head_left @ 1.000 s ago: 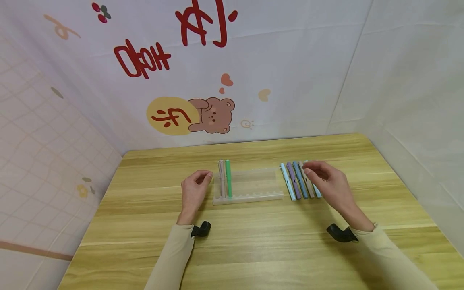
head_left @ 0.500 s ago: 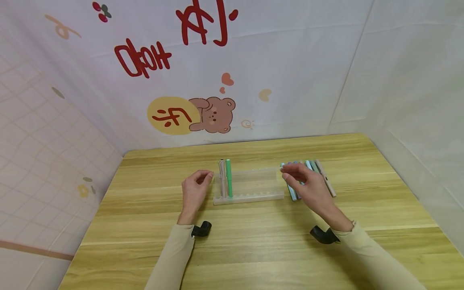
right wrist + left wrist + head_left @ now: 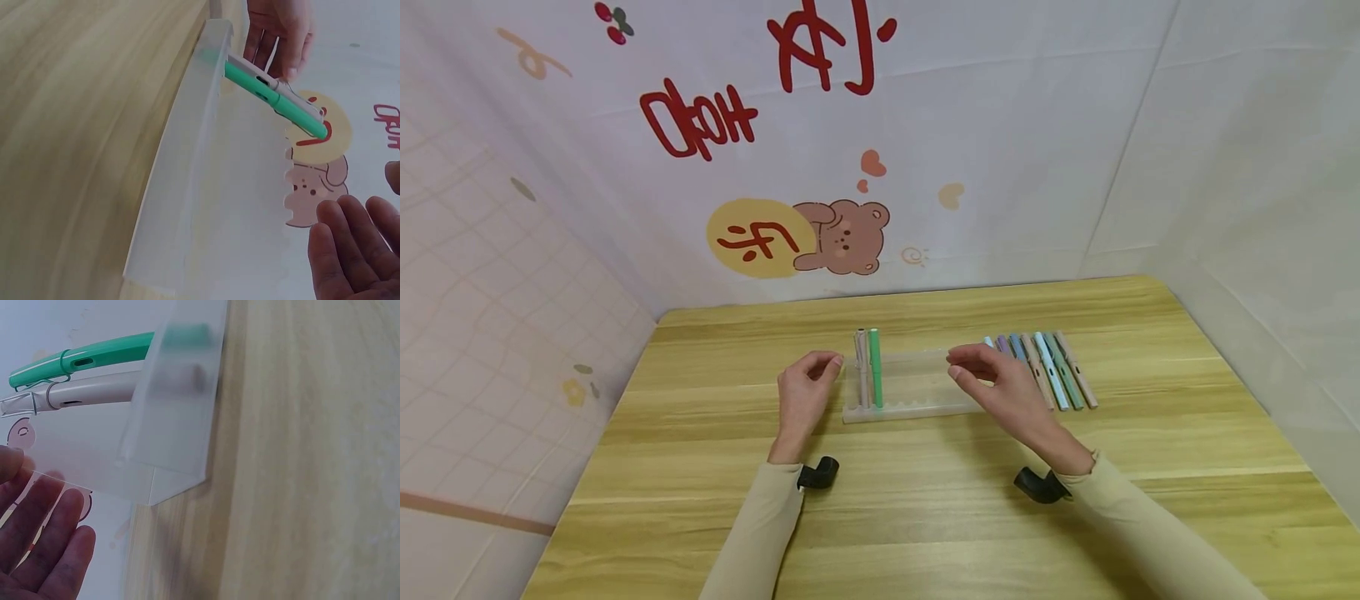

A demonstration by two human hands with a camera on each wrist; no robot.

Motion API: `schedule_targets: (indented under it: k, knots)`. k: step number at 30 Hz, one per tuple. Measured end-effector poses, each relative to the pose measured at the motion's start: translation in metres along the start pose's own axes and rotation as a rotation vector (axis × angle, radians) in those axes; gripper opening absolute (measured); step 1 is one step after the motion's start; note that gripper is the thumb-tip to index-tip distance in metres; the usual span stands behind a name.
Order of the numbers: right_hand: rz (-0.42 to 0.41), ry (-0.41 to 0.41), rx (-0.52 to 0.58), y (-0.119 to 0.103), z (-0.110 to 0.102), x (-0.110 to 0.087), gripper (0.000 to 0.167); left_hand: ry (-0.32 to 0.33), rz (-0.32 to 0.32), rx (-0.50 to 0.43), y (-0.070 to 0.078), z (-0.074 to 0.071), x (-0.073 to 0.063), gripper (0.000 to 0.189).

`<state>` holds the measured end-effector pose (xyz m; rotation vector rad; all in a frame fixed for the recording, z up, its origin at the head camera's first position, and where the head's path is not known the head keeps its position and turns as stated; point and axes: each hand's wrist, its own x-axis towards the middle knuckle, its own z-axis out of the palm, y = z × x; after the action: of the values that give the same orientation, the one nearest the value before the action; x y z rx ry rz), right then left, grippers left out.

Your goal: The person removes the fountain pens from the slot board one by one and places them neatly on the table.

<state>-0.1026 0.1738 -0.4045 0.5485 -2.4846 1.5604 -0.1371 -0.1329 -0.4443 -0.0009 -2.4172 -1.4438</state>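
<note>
A frosted rack (image 3: 917,382) bears a green pen (image 3: 876,368) and greyish pen (image 3: 862,375), left hand (image 3: 803,398) pinching its left edge, right hand (image 3: 1006,396) loosely spread nearby.

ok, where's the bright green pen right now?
Head view: the bright green pen is propped in the translucent pen rack, toward its left end, immediately right of the grey-beige pen, near the left hand.

Surface (image 3: 880,533) in yellowish wood grain, spanning lower half of head view. Translucent rack (image 3: 916,381) standing on it near frame centre. Right of centre, slim pens (image 3: 1051,372) lying side by side, slightly slanted, muted colours.
</note>
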Motion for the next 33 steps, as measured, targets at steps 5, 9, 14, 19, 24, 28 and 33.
schedule_targets:
  k: [5,9,14,19,24,28,33]
  knots:
    - [0.007,-0.019,0.004,-0.002,0.012,0.006,0.024,-0.013,-0.015,-0.005,0.0,0.0,0.001,0.016]
    - [0.025,-0.029,-0.01,-0.005,0.02,0.012,0.026,-0.021,-0.018,-0.004,0.001,-0.001,0.002,0.017]
    - [0.051,-0.055,0.014,-0.004,0.032,0.019,0.029,-0.023,-0.018,-0.003,0.001,-0.001,0.003,0.017]
    - [0.046,-0.078,0.008,-0.002,0.044,0.025,0.027,-0.017,-0.014,0.002,0.001,0.0,0.004,0.016]
    - [0.057,-0.099,-0.01,0.002,0.054,0.03,0.026,-0.009,-0.006,0.007,0.001,0.0,0.003,0.015]
    - [0.069,-0.106,-0.015,0.003,0.063,0.033,0.026,-0.008,-0.002,0.011,0.002,0.0,0.002,0.015]
    - [0.077,-0.127,-0.024,0.004,0.073,0.036,0.028,-0.012,-0.001,0.013,0.002,-0.001,0.002,0.016]
